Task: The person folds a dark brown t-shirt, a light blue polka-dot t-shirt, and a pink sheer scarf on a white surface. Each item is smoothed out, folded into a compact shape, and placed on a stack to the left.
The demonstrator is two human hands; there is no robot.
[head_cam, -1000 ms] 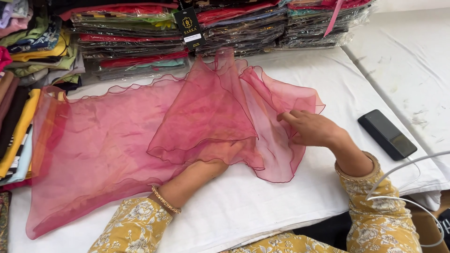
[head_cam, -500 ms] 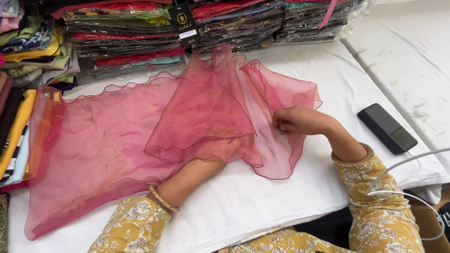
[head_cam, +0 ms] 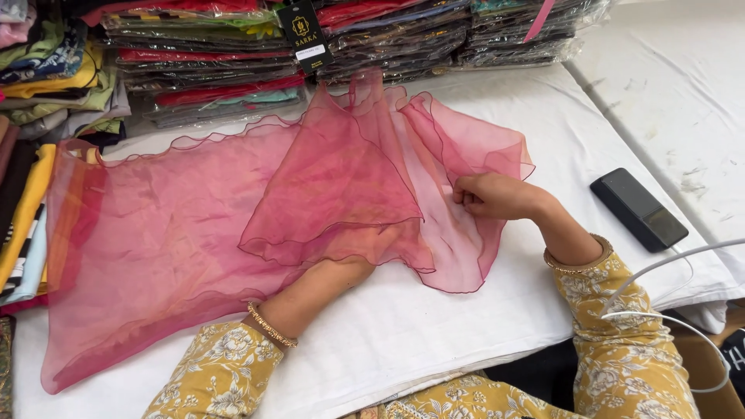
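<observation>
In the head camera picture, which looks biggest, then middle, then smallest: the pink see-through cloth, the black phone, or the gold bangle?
1. Pink cloth: by far the biggest, spread across most of the white table.
2. Black phone: much smaller, lying to the right of the right hand.
3. Gold bangle: smallest, a thin band on the left wrist.

I'm looking at a sheer pink cloth [head_cam: 194, 225], thin gauze you can see through, with a faint sheen and a wavy stitched hem. It lies on a white sheet [head_cam: 434, 341], matt woven cotton by the look, slightly creased. My right hand [head_cam: 493, 195] pinches the gauze; my left hand [head_cam: 341, 268] sits under it, blurred pink through the weave. The sleeves are matt printed cloth, yellow with flowers. A bangle [head_cam: 272, 326] on the left wrist glints like metal. The phone [head_cam: 638, 208] is smooth, glossy black. Behind, packets [head_cam: 225, 70] of folded cloth gleam in clear, crinkled plastic.
</observation>
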